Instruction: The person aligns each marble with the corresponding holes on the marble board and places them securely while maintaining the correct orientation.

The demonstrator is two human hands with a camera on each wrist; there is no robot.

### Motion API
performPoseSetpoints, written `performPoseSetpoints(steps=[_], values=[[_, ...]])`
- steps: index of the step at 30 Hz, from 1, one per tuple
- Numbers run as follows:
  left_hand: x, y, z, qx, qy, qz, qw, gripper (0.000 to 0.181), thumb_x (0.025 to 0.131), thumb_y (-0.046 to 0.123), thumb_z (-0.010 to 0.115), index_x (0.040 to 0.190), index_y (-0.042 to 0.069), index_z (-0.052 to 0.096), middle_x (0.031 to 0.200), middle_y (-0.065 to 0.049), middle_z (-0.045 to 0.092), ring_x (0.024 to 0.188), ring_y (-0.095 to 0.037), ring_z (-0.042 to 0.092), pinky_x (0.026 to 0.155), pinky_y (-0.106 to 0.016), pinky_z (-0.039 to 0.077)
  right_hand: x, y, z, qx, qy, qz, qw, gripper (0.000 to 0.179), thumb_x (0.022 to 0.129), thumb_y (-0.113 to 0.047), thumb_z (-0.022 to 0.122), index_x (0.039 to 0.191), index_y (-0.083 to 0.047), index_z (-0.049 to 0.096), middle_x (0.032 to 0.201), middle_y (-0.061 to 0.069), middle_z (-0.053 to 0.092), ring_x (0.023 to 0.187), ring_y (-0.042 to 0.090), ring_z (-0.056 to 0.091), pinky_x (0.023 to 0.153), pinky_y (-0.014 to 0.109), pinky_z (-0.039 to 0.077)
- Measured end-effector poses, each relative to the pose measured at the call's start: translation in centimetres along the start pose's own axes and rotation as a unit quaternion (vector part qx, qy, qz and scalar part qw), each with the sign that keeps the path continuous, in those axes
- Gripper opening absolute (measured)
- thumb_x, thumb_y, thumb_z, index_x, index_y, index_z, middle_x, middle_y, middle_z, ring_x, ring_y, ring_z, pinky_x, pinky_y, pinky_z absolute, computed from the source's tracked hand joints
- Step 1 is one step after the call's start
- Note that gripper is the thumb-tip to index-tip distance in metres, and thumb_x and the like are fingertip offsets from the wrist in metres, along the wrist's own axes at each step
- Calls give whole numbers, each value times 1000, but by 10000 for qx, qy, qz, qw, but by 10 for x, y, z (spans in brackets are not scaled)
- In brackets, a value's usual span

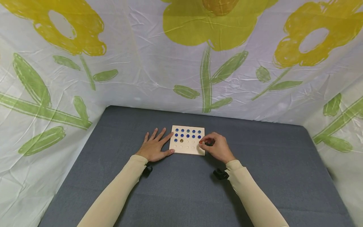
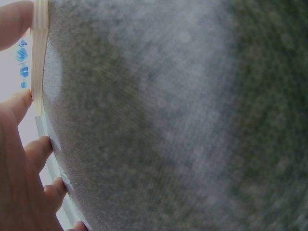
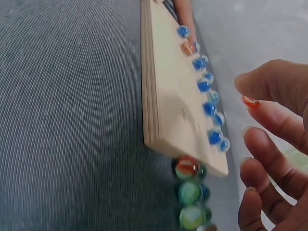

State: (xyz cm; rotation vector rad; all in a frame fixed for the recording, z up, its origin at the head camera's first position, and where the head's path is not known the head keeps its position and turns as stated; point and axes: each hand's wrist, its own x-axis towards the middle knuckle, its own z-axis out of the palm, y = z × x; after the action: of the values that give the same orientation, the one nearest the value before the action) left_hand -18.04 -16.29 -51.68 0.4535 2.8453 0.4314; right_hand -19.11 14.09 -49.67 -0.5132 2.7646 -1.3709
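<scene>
A pale wooden board (image 1: 187,150) with rows of round hollows lies flat on the cloth. Blue marbles (image 1: 187,136) fill its two far rows; the third row holds a blue marble and an orange-brown marble (image 1: 181,141) at its left end. My left hand (image 1: 153,148) lies spread, thumb and index finger at the board's left edge. Over the right edge, my right hand (image 1: 218,148) pinches an orange-red marble (image 3: 250,101) between thumb and index finger, the other fingers loosely bent. Below that hand, green marbles (image 3: 191,192) and a red-striped marble (image 3: 186,166) sit beside the board.
A dark grey cloth (image 1: 175,192) covers the table beneath both arms. Behind it hangs a white curtain (image 1: 147,78) printed with yellow flowers, which also runs along the sides. Each wrist wears a small black camera (image 1: 220,174).
</scene>
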Motion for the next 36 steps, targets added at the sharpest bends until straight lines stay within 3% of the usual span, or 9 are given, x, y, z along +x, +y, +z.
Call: performPoseSetpoints(steps=[12, 19, 27, 36], values=[[3, -4, 5, -17, -20, -21, 10000, 84, 95, 72, 46, 164, 30, 22, 169, -8, 12, 154, -40, 2, 119, -67, 0, 11, -10, 18, -217, 7, 91, 9997, 12, 85, -15, 84, 95, -9, 80, 89, 4, 63, 79, 20, 58, 71, 37, 49], [2, -1, 1, 57, -54, -55, 10000, 83, 96, 71, 46, 164, 29, 22, 169, -9, 13, 154, -41, 3, 119, -68, 1, 17, -14, 26, -457, 54, 187, 9988, 13, 85, -16, 84, 95, -8, 81, 88, 4, 63, 81, 22, 58, 73, 40, 51], [3, -1, 1, 34, -91, -75, 9999, 84, 96, 72, 45, 164, 30, 21, 170, -8, 11, 155, -39, 1, 119, -67, 0, 24, -18, 35, -1227, -12, -289, 9920, 12, 83, -19, 85, 89, -10, 81, 86, 7, 64, 81, 24, 53, 74, 41, 46], [1, -1, 1, -16, -72, -41, 10000, 83, 96, 71, 46, 164, 29, 22, 169, -9, 12, 154, -40, 2, 119, -67, 0, 28, -21, 41, -1624, -91, -364, 9860, 12, 83, -22, 85, 90, -13, 82, 88, 4, 64, 84, 24, 54, 80, 47, 45]])
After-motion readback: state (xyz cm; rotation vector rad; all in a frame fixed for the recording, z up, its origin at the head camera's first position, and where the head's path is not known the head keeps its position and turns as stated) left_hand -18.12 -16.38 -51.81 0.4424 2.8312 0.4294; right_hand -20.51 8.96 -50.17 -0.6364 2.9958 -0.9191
